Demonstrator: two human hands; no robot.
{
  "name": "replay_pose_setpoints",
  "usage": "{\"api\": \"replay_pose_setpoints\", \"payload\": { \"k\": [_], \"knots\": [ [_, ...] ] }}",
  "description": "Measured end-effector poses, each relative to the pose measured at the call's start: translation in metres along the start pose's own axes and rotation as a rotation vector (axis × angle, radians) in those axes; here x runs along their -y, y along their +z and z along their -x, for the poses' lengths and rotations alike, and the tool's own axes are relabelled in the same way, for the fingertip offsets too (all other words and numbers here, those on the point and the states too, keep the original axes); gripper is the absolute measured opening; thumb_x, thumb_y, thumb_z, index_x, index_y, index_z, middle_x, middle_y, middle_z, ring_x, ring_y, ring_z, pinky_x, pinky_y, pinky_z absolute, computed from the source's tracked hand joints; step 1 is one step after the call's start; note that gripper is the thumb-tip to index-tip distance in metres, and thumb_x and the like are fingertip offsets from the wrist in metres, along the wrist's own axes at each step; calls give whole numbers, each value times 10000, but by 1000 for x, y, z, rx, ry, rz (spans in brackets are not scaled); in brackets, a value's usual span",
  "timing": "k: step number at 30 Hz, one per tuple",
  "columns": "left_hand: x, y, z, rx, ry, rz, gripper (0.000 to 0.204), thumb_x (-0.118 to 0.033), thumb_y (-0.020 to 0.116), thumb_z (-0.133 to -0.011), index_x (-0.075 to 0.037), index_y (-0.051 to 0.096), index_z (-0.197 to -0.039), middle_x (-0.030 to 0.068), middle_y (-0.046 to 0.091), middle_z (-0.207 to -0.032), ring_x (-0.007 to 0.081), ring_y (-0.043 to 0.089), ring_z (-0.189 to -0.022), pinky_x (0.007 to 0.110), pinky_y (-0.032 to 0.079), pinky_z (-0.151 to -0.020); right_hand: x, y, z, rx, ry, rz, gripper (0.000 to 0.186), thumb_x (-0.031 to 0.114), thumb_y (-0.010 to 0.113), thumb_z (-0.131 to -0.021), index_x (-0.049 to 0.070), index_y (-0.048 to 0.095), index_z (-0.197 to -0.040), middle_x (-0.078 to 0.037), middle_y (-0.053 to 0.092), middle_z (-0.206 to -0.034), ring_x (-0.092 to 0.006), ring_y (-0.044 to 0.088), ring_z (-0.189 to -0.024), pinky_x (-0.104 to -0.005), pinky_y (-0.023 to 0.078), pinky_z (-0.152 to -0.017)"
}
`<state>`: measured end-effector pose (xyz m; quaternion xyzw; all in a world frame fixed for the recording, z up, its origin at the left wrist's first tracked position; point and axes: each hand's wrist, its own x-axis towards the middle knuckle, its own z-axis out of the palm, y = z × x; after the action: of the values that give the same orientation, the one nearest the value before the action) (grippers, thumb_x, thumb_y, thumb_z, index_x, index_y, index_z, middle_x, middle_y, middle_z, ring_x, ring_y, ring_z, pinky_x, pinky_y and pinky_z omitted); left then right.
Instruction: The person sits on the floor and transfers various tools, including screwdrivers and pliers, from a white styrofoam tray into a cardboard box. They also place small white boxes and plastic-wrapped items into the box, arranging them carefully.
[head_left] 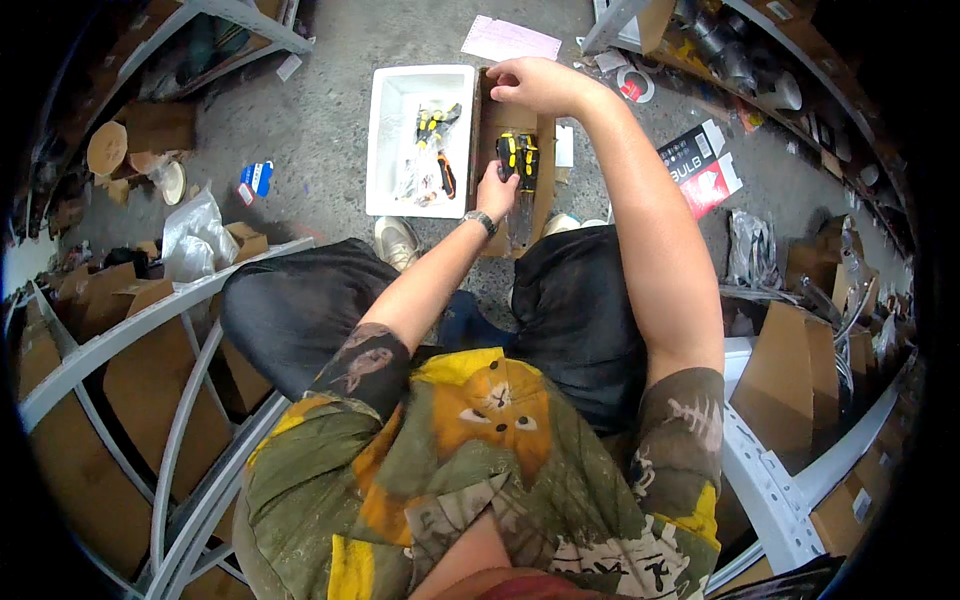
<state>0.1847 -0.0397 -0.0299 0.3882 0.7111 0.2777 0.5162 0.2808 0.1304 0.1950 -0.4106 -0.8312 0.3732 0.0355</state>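
Between my feet is an upright, open cardboard box [543, 200] with black-and-yellow hand tools [525, 150] inside. My left hand [497, 188] is closed on one of these tools at the box's lower middle. My right hand [520, 82] has its fingers curled at the box's top edge, apparently gripping it. Touching the box's left side sits a white foam container [389, 140] holding black-and-yellow tools [437, 125] and an orange-and-black tool [447, 175] among clear packaging.
Metal frames [180, 295] with flattened cardboard flank me. Loaded shelving [735, 60] stands at upper right. On the floor lie a pink paper [510, 38], a tape roll [635, 85], a red-and-white carton [700, 180] and a blue packet [255, 178].
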Motion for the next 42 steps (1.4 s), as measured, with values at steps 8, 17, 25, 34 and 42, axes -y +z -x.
{"api": "replay_pose_setpoints", "payload": {
  "k": [8,17,25,34,42],
  "knots": [
    [88,44,-51,-174,-64,-65,427,-48,653,-844,-33,501,-1242,243,640,-1139,396,606,-1105,451,470,-951,4,-2,-1,57,42,9,435,274,619,-924,40,599,-1291,-184,678,-1158,-292,651,-1077,-374,506,-947],
    [126,38,-65,73,-54,-320,513,7,537,-832,26,428,-1333,277,472,-1355,431,466,-1266,471,387,-1070,-5,-5,2,75,80,-2,377,285,610,-907,73,662,-1214,-173,686,-1139,-323,653,-1057,-397,501,-947],
    [95,40,-14,163,-44,-872,538,-112,403,-933,39,277,-1434,245,484,-1355,386,639,-1040,486,534,-878,-4,-3,1,109,98,23,428,284,615,-918,55,614,-1279,-170,683,-1148,-297,656,-1057,-379,509,-940],
    [121,44,-11,37,77,-860,564,-93,384,-948,-2,243,-1486,240,489,-1374,390,669,-945,495,567,-770,-5,2,-3,133,106,-3,445,268,619,-917,34,595,-1294,-169,688,-1130,-281,664,-1036,-362,515,-929],
    [125,45,-12,59,86,-780,540,-103,410,-956,10,271,-1466,221,545,-1315,414,592,-1094,489,558,-830,-6,0,-1,154,126,3,445,272,618,-912,39,598,-1291,-168,685,-1137,-289,662,-1051,-368,514,-935]
  ]
}}
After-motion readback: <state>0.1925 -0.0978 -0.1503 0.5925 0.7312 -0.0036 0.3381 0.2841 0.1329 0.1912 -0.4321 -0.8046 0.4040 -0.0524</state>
